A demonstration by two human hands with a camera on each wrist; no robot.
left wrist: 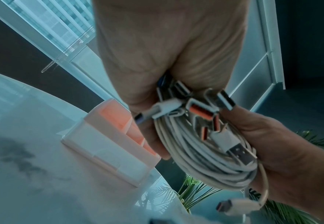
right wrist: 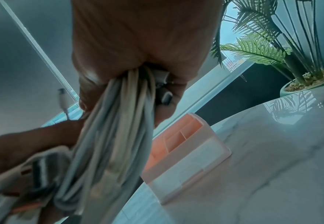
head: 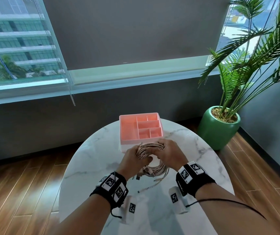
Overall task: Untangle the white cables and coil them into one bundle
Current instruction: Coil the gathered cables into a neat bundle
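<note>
A coil of white cables (head: 152,150) hangs above the round marble table (head: 88,158), held by both hands. My left hand (head: 133,159) grips the coil's left side; my right hand (head: 167,152) grips its right side. In the left wrist view the coil (left wrist: 201,154) shows many loops with several USB plugs (left wrist: 201,112) bunched at the top, some with orange inserts. One loose plug end (left wrist: 233,206) dangles below. In the right wrist view the cable strands (right wrist: 119,128) run down from my closed right fingers (right wrist: 88,91).
A pink divided organiser tray (head: 141,128) stands on the table just beyond the hands. A potted palm in a green pot (head: 219,128) stands on the floor at the right. A window with blinds and a wall lie behind. Wooden floor surrounds the table.
</note>
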